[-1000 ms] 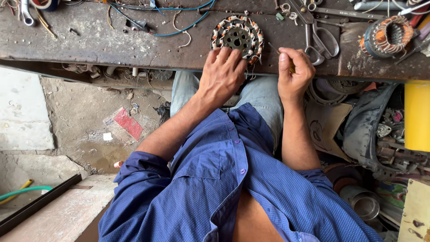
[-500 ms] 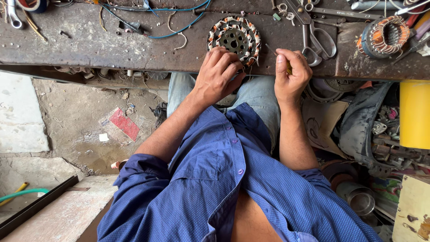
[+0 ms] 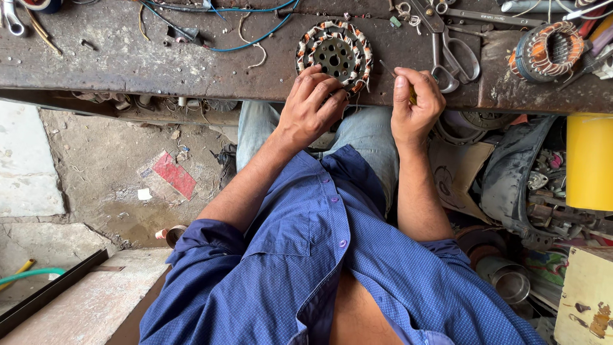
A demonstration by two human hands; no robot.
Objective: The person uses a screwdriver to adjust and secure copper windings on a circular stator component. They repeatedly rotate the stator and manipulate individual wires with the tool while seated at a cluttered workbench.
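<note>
Now the hands settle closer on the wound coil ring

Now both hands work at the near edge of a dark, scarred worktop [image 3: 128, 61]. The left hand [image 3: 311, 105] lies with its fingers curled over the near rim of a round stator [image 3: 334, 54], a metal disc ringed with orange-and-white windings; its grip rests on the windings, though the pictures do not show whether it pinches a strand. Compared with a second ago, this hand sits a little more squarely on the ring. The right hand [image 3: 414, 102], just beside the stator on the far side from the left hand, is clenched around a small yellowish tool or stub; earlier it was a plain fist at the worktop's edge, and now a thin wire seems to run from it toward the ring. Just beyond the right hand's grip lie scissors [image 3: 452, 54], and farther out from it a second wound coil [image 3: 549, 51]. Blue wire [image 3: 255, 38] trails beyond the left hand.
</note>
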